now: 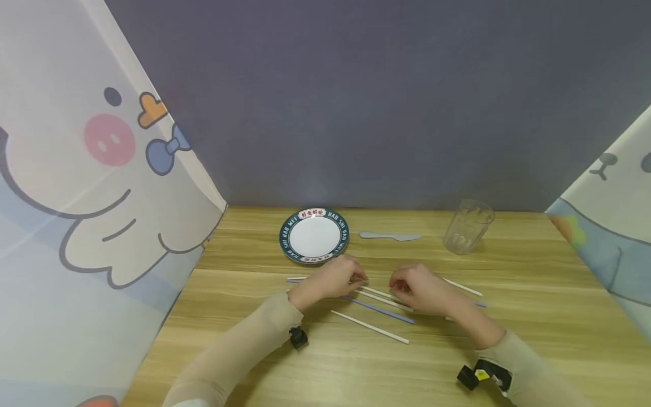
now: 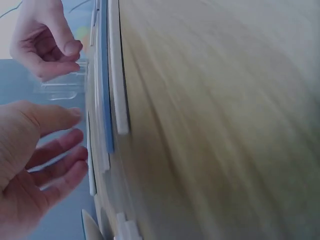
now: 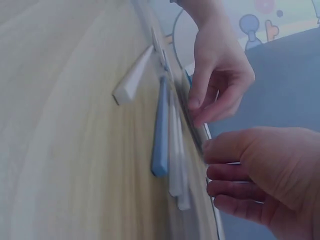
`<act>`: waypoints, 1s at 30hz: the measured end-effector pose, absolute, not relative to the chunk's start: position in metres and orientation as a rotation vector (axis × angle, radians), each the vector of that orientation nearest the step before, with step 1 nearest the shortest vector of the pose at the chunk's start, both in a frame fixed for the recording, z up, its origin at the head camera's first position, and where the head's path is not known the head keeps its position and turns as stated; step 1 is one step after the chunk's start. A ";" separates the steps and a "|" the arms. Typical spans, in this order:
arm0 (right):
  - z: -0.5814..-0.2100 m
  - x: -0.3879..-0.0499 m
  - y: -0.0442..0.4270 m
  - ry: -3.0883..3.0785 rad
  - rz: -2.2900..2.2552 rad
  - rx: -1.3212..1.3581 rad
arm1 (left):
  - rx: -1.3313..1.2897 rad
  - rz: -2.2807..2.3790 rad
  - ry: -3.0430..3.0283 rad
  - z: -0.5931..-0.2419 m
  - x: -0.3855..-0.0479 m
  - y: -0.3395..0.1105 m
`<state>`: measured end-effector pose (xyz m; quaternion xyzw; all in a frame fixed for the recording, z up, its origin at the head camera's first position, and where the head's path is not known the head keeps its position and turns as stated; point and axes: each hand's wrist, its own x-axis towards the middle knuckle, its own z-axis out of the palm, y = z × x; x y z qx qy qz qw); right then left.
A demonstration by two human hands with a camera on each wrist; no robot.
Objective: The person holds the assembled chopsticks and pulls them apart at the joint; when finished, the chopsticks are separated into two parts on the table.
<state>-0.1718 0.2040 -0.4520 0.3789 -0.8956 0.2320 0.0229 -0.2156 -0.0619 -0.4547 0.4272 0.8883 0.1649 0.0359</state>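
My left hand [image 1: 335,276] hovers close over the left part of several thin sticks, its fingers loosely bent. In the left wrist view a gap shows between the thumb and fingers of this hand [image 2: 42,155], with nothing held. Facing it is my right hand [image 1: 422,288], just above the sticks' right part; the right wrist view shows this hand [image 3: 270,175] with relaxed, bent fingers and nothing visible in them. Between and below the hands lie white sticks [image 1: 383,301] and a blue stick [image 1: 378,309]. Another white stick [image 1: 370,327] lies nearest me. The hands partly hide other sticks.
A plate with a dark green rim [image 1: 286,238] lies behind the left hand. Right of it is a pale knife [image 1: 390,236], and farther right a clear glass [image 1: 468,227]. More stick ends show beyond the right hand, one white [image 1: 464,287]. A grey wall [image 1: 356,113] borders the table's back.
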 end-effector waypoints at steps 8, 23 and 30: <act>-0.467 -0.173 0.196 -2.768 0.666 1.179 | 1.181 0.459 2.754 -0.463 -0.215 -0.058; -0.435 -0.181 0.195 -2.738 0.669 1.106 | 1.375 0.562 2.925 -0.442 -0.210 -0.059; -0.397 -0.175 0.196 -2.604 0.639 1.202 | 1.584 0.794 2.955 -0.419 -0.200 -0.054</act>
